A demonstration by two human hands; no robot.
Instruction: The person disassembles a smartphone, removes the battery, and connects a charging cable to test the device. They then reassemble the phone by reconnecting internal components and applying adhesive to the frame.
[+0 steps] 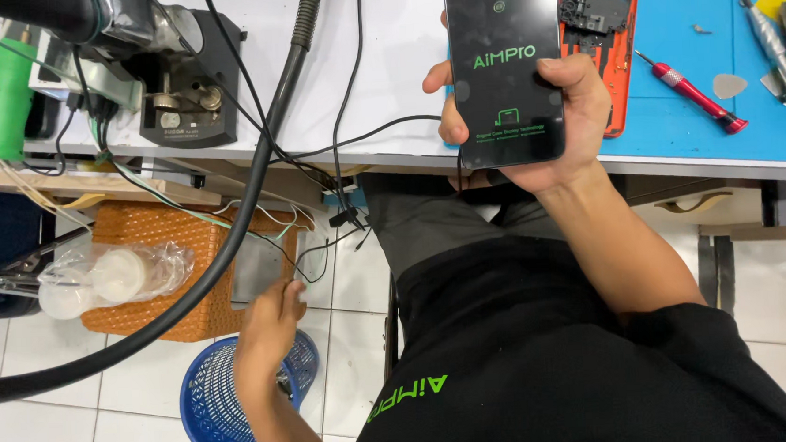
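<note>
**Screen panel held up, other hand down at the bin**

I see my right hand point(574, 107) closed around a black phone screen panel point(503, 70), thumb on one long edge and fingers wrapped behind the other, so the grip is narrow and firmly on the panel. The panel stands upright in front of me, over the front edge of the white bench point(395, 62) and partly covering the blue work mat point(696, 75). My left hand point(270, 328) hangs low over the blue mesh waste basket point(216, 410) on the tiled floor; the fingers look loosely curled near its rim, and I cannot tell whether anything is pinched between them.

To do this well, I judge the panel should stay gripped by its edges only, kept away from the red-handled screwdriver point(692, 91) and the opened orange phone body point(602, 48) just behind it, with the low hand steering around the thick black hose point(234, 228) and loose cables.

The panel looks glossy, flat and thin, dark with green printed film on its face, with no crack that I can make out
</note>
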